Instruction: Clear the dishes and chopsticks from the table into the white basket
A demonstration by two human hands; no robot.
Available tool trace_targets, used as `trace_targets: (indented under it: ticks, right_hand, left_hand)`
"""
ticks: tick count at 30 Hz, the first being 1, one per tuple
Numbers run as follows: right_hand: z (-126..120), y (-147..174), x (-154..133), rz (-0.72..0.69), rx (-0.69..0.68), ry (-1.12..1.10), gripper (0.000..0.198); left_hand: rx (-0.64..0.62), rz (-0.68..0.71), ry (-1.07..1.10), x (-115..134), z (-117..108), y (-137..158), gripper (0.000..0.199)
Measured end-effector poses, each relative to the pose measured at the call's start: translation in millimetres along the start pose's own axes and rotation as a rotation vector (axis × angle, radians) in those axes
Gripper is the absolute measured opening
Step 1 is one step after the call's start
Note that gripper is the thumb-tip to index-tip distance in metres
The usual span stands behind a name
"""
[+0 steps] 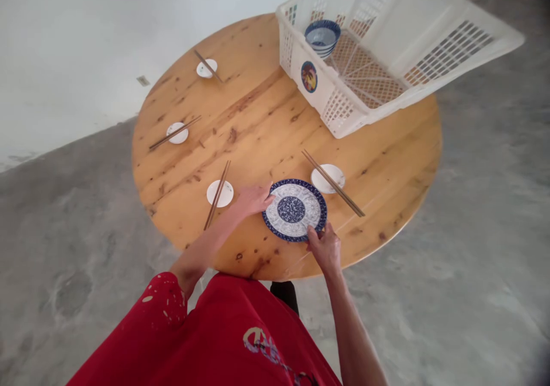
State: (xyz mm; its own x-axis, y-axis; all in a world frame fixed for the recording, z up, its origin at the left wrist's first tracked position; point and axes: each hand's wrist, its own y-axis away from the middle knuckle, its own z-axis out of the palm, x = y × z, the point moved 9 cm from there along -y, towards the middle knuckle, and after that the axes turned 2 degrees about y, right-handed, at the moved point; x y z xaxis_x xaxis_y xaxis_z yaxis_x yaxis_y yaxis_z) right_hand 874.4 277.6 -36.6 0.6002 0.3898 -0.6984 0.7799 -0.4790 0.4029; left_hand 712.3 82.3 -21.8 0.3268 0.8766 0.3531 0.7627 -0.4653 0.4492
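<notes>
Left hand [253,199] fingers on blue-patterned plate [294,209] rim | right hand [325,247] pinching near rim | no readable writing

One cam on my head, looking fwd and steeply down from above the round table [258,117], which fills mid-frame; my red top sits at the bottom edge, floor either side, wall upper left. Mid-range, no 2nd view

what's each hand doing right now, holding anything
Left hand: fingers resting on the left rim of the blue-and-white plate.
Right hand: pinching the plate's near rim.
</notes>
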Motion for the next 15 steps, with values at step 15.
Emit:
trace_targets:
  ticks: [15]
  right_hand:
    - [22.9, -14.2, -4.3, 0.002, -0.275, -0.512, 0.048]
  left_hand:
    - [0.135, -0.206, 0.357, -2.4, 2.0, 26.3, 0.037]
